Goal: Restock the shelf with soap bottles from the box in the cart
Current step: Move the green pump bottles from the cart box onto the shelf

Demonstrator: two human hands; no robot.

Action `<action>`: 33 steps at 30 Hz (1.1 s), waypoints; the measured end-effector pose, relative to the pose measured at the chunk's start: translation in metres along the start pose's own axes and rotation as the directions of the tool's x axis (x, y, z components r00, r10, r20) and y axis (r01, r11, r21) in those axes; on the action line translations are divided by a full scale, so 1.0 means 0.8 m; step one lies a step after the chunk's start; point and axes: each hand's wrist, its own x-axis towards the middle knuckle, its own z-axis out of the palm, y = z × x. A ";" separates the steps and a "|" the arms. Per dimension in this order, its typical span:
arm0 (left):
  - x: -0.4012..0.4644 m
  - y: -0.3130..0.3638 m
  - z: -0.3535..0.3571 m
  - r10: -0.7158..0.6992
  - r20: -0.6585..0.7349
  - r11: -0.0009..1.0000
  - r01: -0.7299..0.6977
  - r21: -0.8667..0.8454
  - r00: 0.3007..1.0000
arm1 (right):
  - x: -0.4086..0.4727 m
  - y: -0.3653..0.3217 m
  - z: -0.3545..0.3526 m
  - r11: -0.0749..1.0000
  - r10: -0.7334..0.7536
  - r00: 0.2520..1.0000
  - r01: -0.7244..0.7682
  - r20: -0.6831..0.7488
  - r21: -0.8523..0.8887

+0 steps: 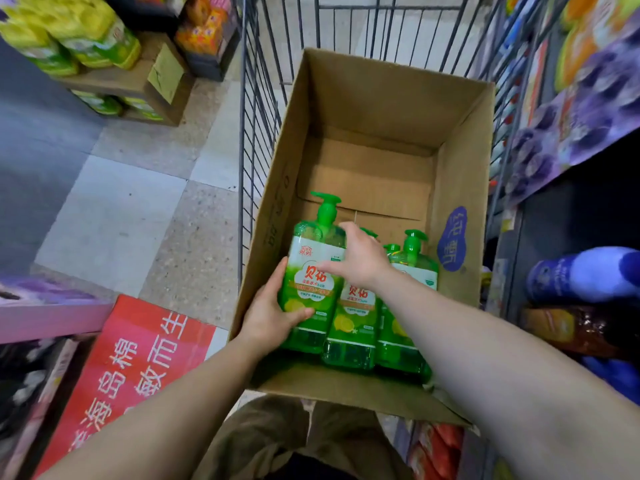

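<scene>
I had both hands down in the open brown cardboard box sitting in the grey wire cart. My left hand was wrapped round the lower body of the nearest green pump-top soap bottle w/ the white-and-red label, thumb across the front, fingers curled behind it; I judged that was the carrying grip, low on the body so the weight sat in the palm. My right hand lay over the shoulder of that same bottle, thumb on the label, other fingers bent over the top toward the second green soap bottle next to it. Whether it was steadying the first or reaching for the second, I couldn't tell; fingers partly hidden behind the hand itself.

The bottles stood packed together at the near end of the box, touching side to side, incl. a third green bottle on the right w/ another green cap just beside it. Far half of the box showed bare cardboard, so by my read most of the stock was already out.

Dark shelf w/ blue bottles sat on my right, close to the cart, which I took as the reason the cart was parked there: short carry. Red printed carton lay lower left on the tiled floor.
</scene>
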 end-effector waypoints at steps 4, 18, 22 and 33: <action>0.006 0.022 -0.011 0.112 0.058 0.993 -0.114 0.039 0.992 | -0.020 -0.017 -0.027 0.991 0.040 0.995 -0.029 -0.088 0.131; -0.049 0.046 -0.048 0.587 0.438 0.764 -0.645 -0.021 0.681 | -0.238 -0.093 0.000 0.913 0.398 0.634 -0.204 -0.663 0.353; -0.104 0.074 -0.036 0.649 0.574 0.668 -0.735 -0.116 0.499 | -0.334 -0.112 0.011 0.878 0.476 0.419 -0.179 -0.773 0.444; -0.374 -0.018 0.060 0.520 0.851 0.588 -0.753 -0.296 0.072 | -0.675 -0.126 0.184 0.724 0.638 -0.105 -0.255 -0.763 0.641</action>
